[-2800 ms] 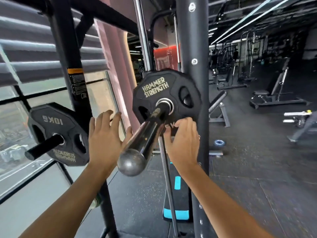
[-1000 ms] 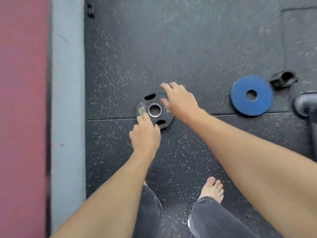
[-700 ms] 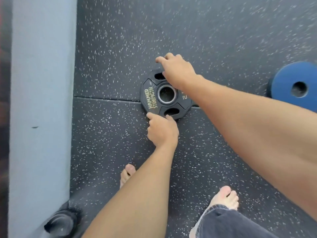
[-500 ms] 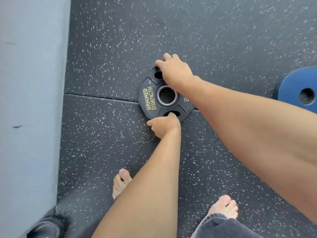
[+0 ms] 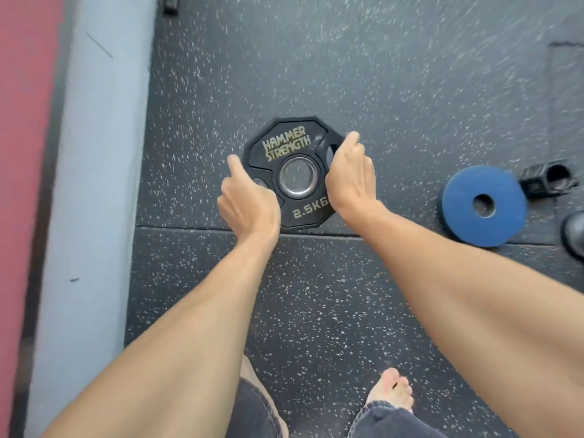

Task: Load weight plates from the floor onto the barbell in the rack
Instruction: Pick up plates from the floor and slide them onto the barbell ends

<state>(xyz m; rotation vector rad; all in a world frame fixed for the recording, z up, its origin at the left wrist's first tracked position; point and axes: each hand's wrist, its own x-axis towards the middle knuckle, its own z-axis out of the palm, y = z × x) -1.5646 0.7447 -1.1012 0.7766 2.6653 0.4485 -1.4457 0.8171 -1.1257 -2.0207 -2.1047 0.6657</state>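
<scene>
The black weight plate [image 5: 292,172] carries the only lettering I can read. Across its far face, above the steel-ringed centre hole, pale gold letters spell "HAMMER" over "STRENGTH" in two lines. On its near right part, below the hole, the same gold gives "2.5KG", though the last letter runs under my right hand [image 5: 349,175] and is partly cut off. The blue plate [image 5: 482,205] lying to the right on the floor shows no marking I can make out.

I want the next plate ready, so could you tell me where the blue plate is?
The blue plate lies flat on the floor at the right, beside the black collar.
</scene>
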